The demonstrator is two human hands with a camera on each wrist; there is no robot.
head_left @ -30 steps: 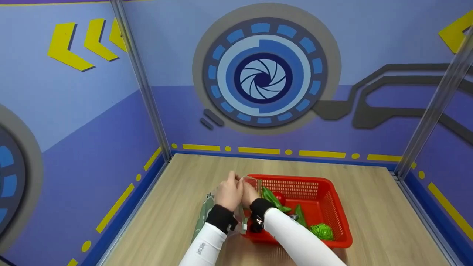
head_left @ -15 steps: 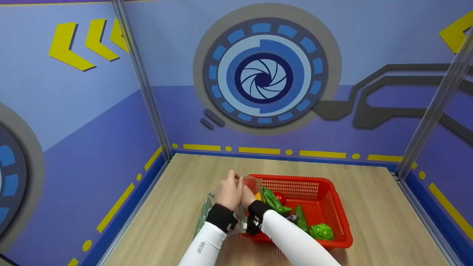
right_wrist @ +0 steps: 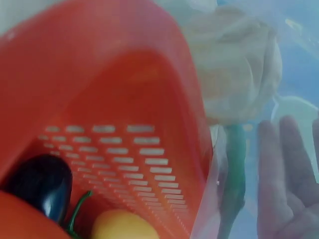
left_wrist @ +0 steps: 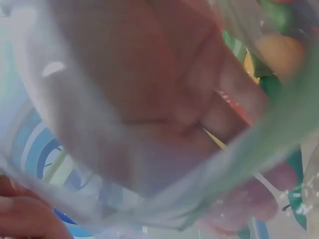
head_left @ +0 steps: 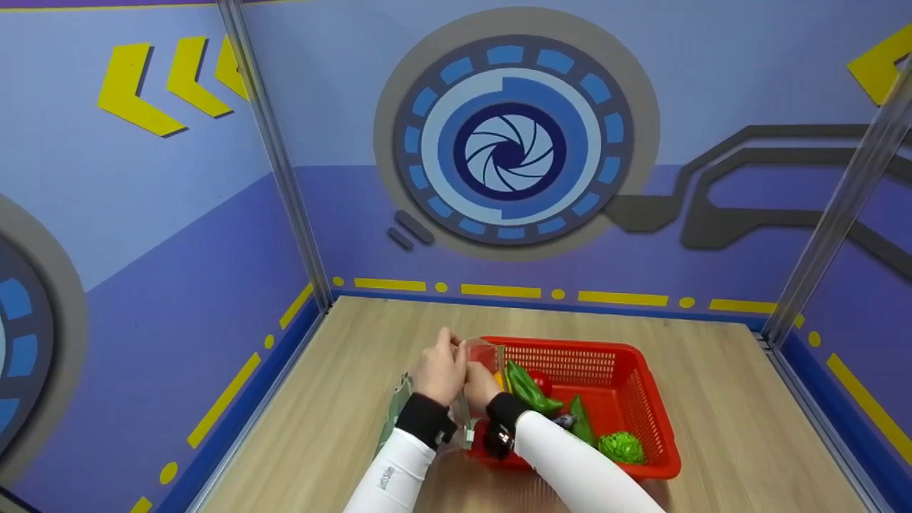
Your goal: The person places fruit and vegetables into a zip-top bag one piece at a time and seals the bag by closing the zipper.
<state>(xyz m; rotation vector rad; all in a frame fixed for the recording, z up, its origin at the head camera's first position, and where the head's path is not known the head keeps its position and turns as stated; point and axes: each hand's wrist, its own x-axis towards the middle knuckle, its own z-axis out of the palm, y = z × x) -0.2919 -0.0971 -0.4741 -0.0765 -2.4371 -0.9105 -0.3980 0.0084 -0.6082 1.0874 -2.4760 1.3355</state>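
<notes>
A clear plastic bag (head_left: 461, 420) with green edging and a green patterned side (head_left: 396, 410) stands at the basket's left. My left hand (head_left: 436, 370) grips its upper edge. Right beside it, my right hand (head_left: 482, 385) has bent fingers at the bag's mouth, their tips mostly hidden. Through cloudy film, the left wrist view shows a large blurred palm (left_wrist: 149, 79) behind the bag's green edge (left_wrist: 249, 154). In the right wrist view, fingers (right_wrist: 286, 169) show through film at the right, and a pale rounded shape (right_wrist: 234, 69) is above them.
A red perforated basket (head_left: 659, 420) holds green peppers (head_left: 527, 388), a red round vegetable (head_left: 541, 383), a leafy green ball (head_left: 621, 447), an eggplant (right_wrist: 42, 184) and a yellow item (right_wrist: 122, 226). The wooden table (head_left: 748, 413) is bounded by blue and purple walls.
My right hand has shifted slightly at the bag's mouth, and a bit of yellow shows beside it in the basket. My left hand and the basket stay nearly in place.
</notes>
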